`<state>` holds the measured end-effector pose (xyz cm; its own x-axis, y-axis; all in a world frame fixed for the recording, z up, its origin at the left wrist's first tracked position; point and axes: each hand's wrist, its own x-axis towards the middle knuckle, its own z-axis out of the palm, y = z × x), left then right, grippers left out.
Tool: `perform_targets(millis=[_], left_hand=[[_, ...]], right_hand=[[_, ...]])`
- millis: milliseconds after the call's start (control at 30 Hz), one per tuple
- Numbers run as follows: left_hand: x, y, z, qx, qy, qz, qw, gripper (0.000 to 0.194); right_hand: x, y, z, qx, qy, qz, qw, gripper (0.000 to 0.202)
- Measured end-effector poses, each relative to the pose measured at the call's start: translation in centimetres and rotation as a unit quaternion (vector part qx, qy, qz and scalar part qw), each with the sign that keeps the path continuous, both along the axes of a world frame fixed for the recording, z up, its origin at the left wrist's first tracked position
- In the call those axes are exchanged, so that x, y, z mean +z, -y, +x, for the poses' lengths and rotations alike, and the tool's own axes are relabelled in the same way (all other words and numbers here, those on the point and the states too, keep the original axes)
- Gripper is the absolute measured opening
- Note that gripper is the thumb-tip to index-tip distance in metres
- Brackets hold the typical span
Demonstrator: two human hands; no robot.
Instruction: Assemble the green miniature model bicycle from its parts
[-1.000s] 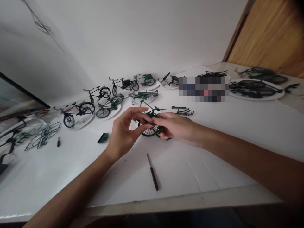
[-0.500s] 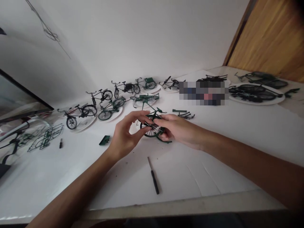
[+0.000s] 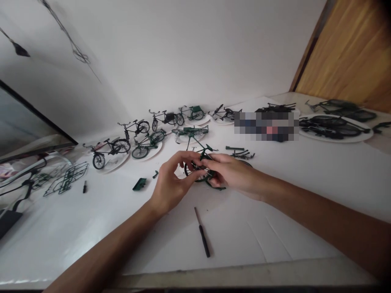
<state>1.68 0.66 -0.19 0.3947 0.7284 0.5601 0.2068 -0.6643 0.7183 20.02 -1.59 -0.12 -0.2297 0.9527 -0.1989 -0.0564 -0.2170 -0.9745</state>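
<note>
Both hands meet at a green miniature bicycle [image 3: 198, 143] over the middle of the white table. My left hand [image 3: 177, 175] is closed, thumb and fingers gripping the spoked wheel [image 3: 191, 177] from the left. From the right, my right hand [image 3: 227, 171] pinches the bicycle's frame near the same wheel, its thumb close to my left fingertips. My fingers cover much of the wheel's hub. A black-handled screwdriver [image 3: 203, 236] lies on the table nearer to me. To the left of my left hand rest a green tray-like piece [image 3: 139, 184] and a small green part [image 3: 155, 174].
Several black and green model bicycles [image 3: 111, 151] stand along the wall, some on white plates. Green wire frames [image 3: 67, 181] and a small screwdriver [image 3: 84, 186] lie at left. Behind my right hand are dark parts [image 3: 242, 154]. A plate of black bicycle parts [image 3: 332, 127] sits at right.
The view has shifted slightly, so everything sits a little lower and further right. My left fingers have closed further over the wheel; my right hand keeps its hold.
</note>
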Motion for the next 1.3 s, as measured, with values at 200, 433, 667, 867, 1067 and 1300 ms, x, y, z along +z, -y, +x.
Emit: perform_targets(millis=[200,433,667,867,1067,1300], left_hand=[[0.3,-0.3,-0.4,0.021,0.013,0.002,1.0,0.02],[0.8,0.1,-0.4,0.002,-0.049,0.047,0.998,0.03],[1.0,-0.3,-0.9,0.017,-0.064,0.049,0.997,0.025],[1.2,-0.4,-1.0,0.009,-0.083,0.041,0.996,0.03],[1.4,-0.2,-0.7,-0.008,-0.104,0.031,0.994,0.015],[1.0,-0.2,-0.5,0.052,-0.076,0.039,0.995,0.018]], right_hand=[[0.6,0.3,-0.1,0.017,-0.019,0.018,1.0,0.021],[0.9,0.4,0.1,0.013,-0.001,0.008,1.0,0.027],[1.0,0.5,0.1,0.012,0.017,0.019,1.0,0.024],[1.1,0.6,0.3,0.018,-0.004,0.012,1.0,0.025],[1.1,0.5,0.3,-0.006,0.002,-0.012,1.0,0.024],[1.3,0.6,0.0,0.019,0.01,0.021,1.0,0.02]])
